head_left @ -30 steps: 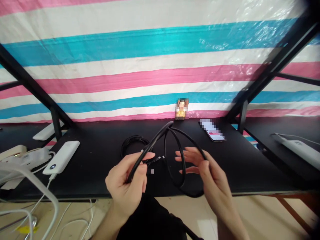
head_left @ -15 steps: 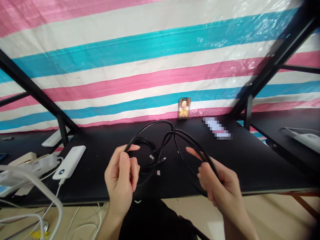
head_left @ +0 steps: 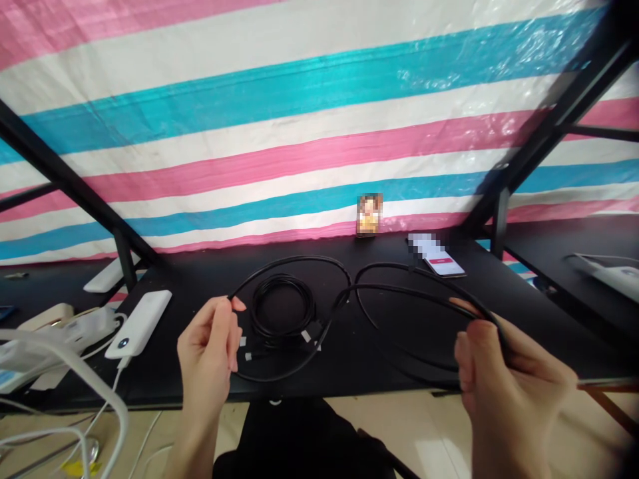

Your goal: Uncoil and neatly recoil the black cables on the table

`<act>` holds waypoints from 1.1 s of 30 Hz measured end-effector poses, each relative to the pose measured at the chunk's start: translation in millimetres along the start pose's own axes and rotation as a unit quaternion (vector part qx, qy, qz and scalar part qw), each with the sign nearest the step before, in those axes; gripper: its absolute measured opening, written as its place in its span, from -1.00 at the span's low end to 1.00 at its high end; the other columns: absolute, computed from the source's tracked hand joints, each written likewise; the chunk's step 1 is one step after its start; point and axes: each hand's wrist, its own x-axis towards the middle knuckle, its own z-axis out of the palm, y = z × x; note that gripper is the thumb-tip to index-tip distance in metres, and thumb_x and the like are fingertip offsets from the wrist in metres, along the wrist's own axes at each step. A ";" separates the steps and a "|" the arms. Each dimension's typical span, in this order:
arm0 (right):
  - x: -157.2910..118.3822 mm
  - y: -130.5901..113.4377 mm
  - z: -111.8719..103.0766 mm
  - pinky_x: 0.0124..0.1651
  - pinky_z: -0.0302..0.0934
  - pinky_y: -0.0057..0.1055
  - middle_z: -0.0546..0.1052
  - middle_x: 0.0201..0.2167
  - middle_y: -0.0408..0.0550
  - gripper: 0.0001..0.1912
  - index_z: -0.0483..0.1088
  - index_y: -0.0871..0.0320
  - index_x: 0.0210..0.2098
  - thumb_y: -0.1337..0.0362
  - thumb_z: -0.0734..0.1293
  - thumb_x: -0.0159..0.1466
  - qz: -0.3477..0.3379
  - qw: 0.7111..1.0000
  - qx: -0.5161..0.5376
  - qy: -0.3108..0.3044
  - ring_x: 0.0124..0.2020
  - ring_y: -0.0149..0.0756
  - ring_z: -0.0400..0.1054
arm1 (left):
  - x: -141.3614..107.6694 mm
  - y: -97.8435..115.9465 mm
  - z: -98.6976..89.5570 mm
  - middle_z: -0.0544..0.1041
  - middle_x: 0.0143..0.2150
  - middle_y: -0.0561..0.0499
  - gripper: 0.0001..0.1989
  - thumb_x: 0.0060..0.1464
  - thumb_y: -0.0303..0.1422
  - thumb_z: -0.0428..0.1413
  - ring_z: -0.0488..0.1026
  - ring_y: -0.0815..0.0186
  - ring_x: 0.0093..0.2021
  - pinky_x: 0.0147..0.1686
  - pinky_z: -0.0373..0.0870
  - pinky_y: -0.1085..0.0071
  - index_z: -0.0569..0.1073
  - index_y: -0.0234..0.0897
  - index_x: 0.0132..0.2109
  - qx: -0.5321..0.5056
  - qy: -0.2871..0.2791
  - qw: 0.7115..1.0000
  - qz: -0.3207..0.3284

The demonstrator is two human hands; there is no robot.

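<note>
A long black cable (head_left: 299,258) hangs in loose loops between my two hands above the black table. My left hand (head_left: 212,339) pinches it at the left, thumb against curled fingers. At the right, my right hand (head_left: 504,366) is closed round more strands of the same cable. Beneath the held loops, between the hands, a coiled black cable (head_left: 257,309) lies on the table, with small white tags (head_left: 306,336) and dark connector ends near its lower right. The cable inside both fists is hidden by the fingers.
A white power bank (head_left: 142,326) with a cord lies at the left, beside white power strips (head_left: 80,332). A phone (head_left: 444,265) lies at the back right of the black table (head_left: 200,273), near a small upright picture (head_left: 369,216). Black metal struts (head_left: 74,186) rise at both sides.
My hands have moved apart, the left one leftward and the right one rightward, and the cable loops between them have spread wider. More of the coil on the table shows.
</note>
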 end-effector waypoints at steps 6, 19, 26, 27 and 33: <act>-2.8 -17.7 8.5 -0.77 -0.17 -0.56 0.19 -0.85 -0.31 -0.77 0.56 0.14 -0.25 0.14 0.41 0.17 0.028 0.999 0.034 0.002 -0.82 -0.56 -0.01 | -0.7 9.0 10.6 0.06 -0.79 0.24 -0.65 0.18 -0.26 0.07 -0.11 0.59 -0.78 -0.75 -0.15 0.58 0.30 -0.28 -0.54 -0.074 0.120 0.986 0.090; -22.7 -21.0 40.4 -0.79 -0.14 -0.64 0.08 -0.84 -0.32 -0.71 0.57 0.10 -0.12 0.14 0.29 0.28 0.058 0.954 0.049 -0.289 -0.85 -0.58 -0.02 | -25.2 4.7 45.1 0.15 -0.78 0.25 -0.81 0.19 -0.28 0.06 0.00 0.57 -0.81 -0.78 0.05 0.60 0.47 -0.28 -0.32 -0.115 0.032 0.978 0.170; -15.8 -20.9 44.9 -0.76 -0.09 -0.57 0.07 -0.81 -0.29 -0.58 0.56 0.17 -0.12 0.01 0.28 0.24 0.126 0.956 0.007 -0.265 -0.79 -0.50 -0.02 | -25.4 19.8 49.8 0.11 -0.78 0.25 -0.77 0.19 -0.28 0.06 -0.10 0.58 -0.80 -0.79 -0.06 0.60 0.40 -0.25 -0.42 -0.182 0.036 0.975 0.123; -13.0 -18.3 43.8 -0.76 -0.09 -0.57 0.06 -0.81 -0.30 -0.56 0.56 0.17 -0.11 -0.01 0.28 0.24 0.132 0.957 0.007 -0.258 -0.80 -0.50 -0.03 | -22.2 22.0 49.8 0.10 -0.77 0.26 -0.77 0.20 -0.30 0.06 -0.11 0.58 -0.80 -0.79 -0.08 0.60 0.38 -0.25 -0.43 -0.188 0.051 0.974 0.116; -3.3 -13.4 45.5 -0.74 -0.11 -0.58 0.06 -0.81 -0.31 -0.53 0.55 0.21 -0.12 -0.02 0.25 0.25 0.147 0.947 0.012 -0.284 -0.79 -0.52 -0.03 | -1.5 26.1 56.3 0.08 -0.77 0.28 -0.78 0.24 -0.27 -0.01 -0.16 0.53 -0.79 -0.79 -0.17 0.55 0.32 -0.24 -0.38 -0.236 0.117 0.958 0.114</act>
